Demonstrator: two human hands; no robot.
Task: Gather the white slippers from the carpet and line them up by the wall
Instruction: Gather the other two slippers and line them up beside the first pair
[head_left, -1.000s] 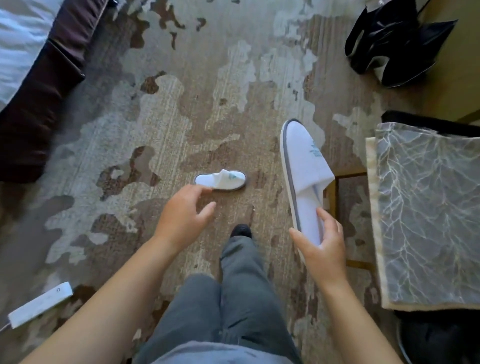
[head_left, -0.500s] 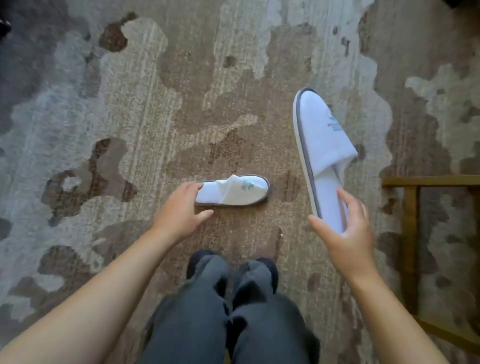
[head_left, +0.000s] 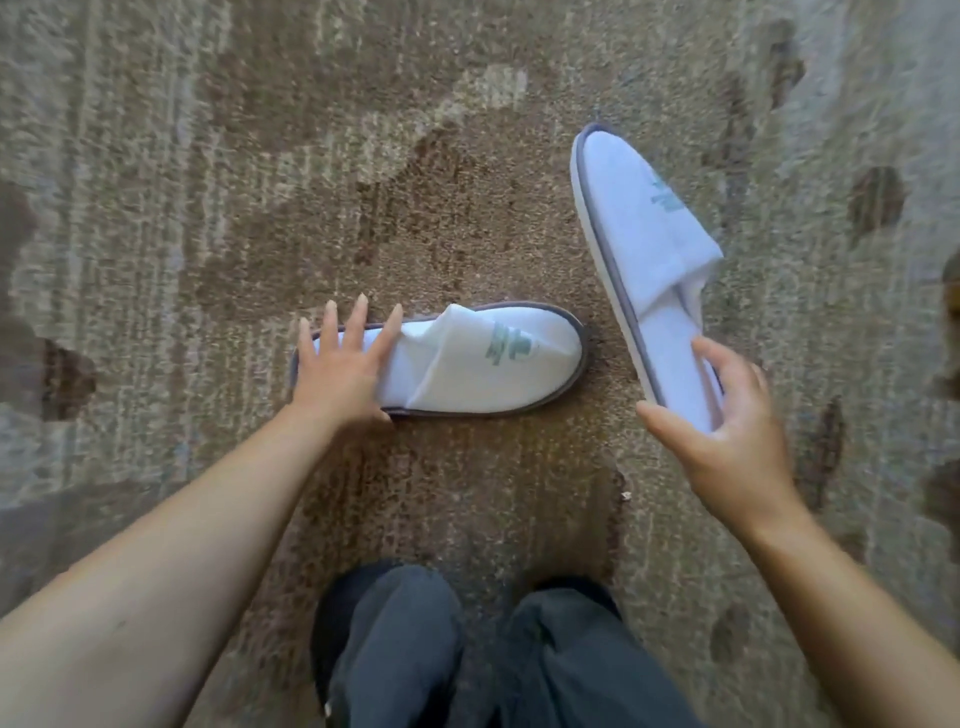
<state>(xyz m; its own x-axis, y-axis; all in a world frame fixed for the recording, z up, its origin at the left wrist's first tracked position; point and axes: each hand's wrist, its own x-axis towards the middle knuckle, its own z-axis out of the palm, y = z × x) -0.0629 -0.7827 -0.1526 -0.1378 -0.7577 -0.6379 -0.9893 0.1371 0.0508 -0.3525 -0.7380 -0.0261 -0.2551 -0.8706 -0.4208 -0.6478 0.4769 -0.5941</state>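
Observation:
A white slipper (head_left: 483, 358) with a grey rim and a green logo lies on the carpet (head_left: 208, 208), toe pointing right. My left hand (head_left: 340, 371) rests flat on its heel end, fingers spread, not closed around it. My right hand (head_left: 727, 431) grips the heel of a second white slipper (head_left: 641, 223), held above the carpet with its toe pointing away from me. The wall is out of view.
The patterned brown and grey carpet fills the whole view. My legs in dark trousers (head_left: 467, 654) and dark shoes stand just below the slipper on the floor.
The view has dropped closer to the floor. My left hand has reached forward from beside the lying slipper onto its heel. The right hand still holds the second slipper; the wooden frame left the view.

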